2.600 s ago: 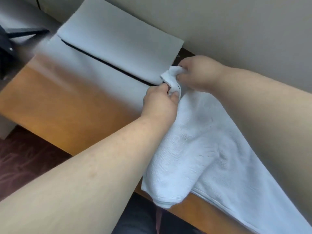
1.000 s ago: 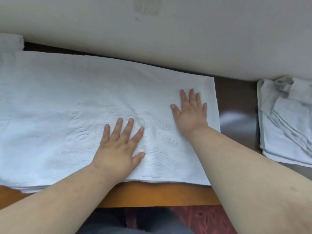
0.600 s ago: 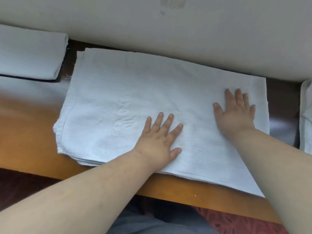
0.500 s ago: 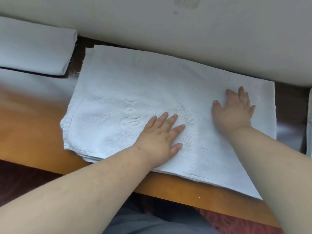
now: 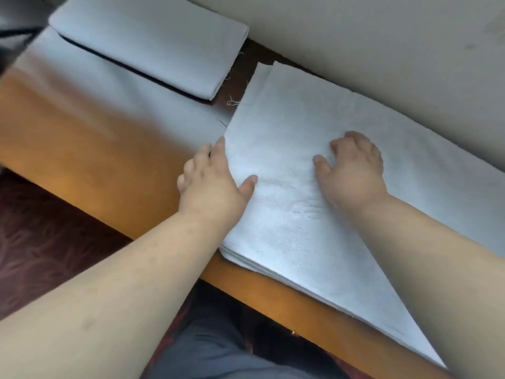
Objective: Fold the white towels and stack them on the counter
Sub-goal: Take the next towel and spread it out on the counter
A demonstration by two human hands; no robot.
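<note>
Head view: my left hand [image 5: 216,184] has slid from the middle of the towel [image 5: 295,165] to its left edge since half a second ago; fingers curl over that edge, thumb on top, so it's gripping it. Right hand [image 5: 352,168] was flat, now rests mid-towel with fingers bent against the cloth; can't tell if it pinches anything. My read: smoothing is done, next fold starts, left edge going over to the right. Towel lies flat on the table [image 5: 114,165] against the wall, several layers showing at its near edge. White terry, ribbed weave, faint embossed mark. Folded stack [image 5: 153,39] sits far left, smooth, frayed threads at its corner.
</note>
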